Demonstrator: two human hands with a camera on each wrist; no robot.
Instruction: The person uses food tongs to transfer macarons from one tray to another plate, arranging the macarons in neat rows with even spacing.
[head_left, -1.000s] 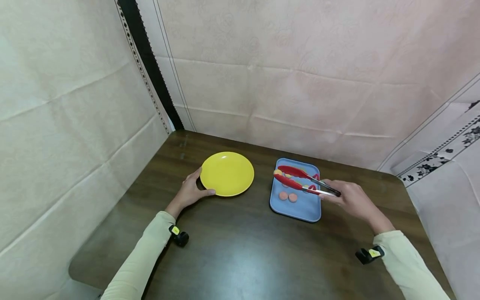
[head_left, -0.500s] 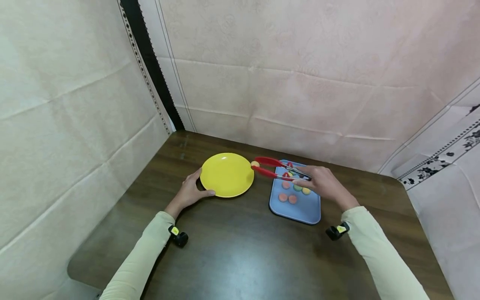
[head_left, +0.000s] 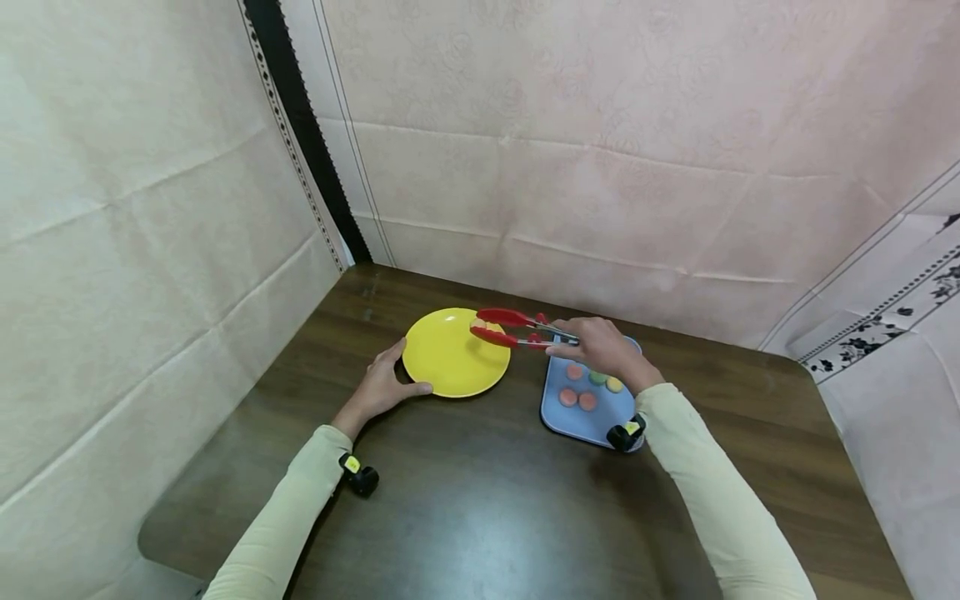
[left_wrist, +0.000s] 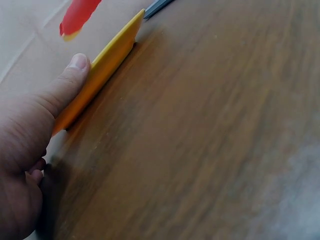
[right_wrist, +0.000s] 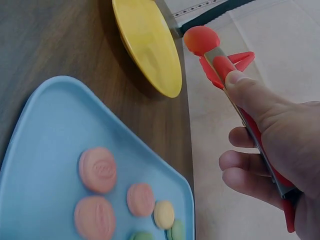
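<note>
My left hand (head_left: 380,387) holds the yellow plate (head_left: 438,358) at its near-left rim, thumb against the edge in the left wrist view. My right hand (head_left: 606,346) grips red-tipped metal tongs (head_left: 506,317), thumb along one arm and fingers below in the right wrist view. Between the tong tips a small pale-yellow macaron (head_left: 477,323) is pinched, over the right part of the plate. From the left wrist, the tongs' red tip (left_wrist: 80,17) appears above the plate's rim, with a bit of yellow under it.
Right of the plate lies a blue tray (head_left: 562,421), partly behind my right hand and wrist camera. Pink macarons (right_wrist: 98,170), a yellow macaron (right_wrist: 164,214) and green macarons (right_wrist: 176,231) lie on it. Cloth-covered walls (head_left: 600,208) stand along the table's back and left.
The tongs with the macaron have moved left from over the blue tray to over the yellow plate, my right arm going along. My left hand stays at the plate's rim.
</note>
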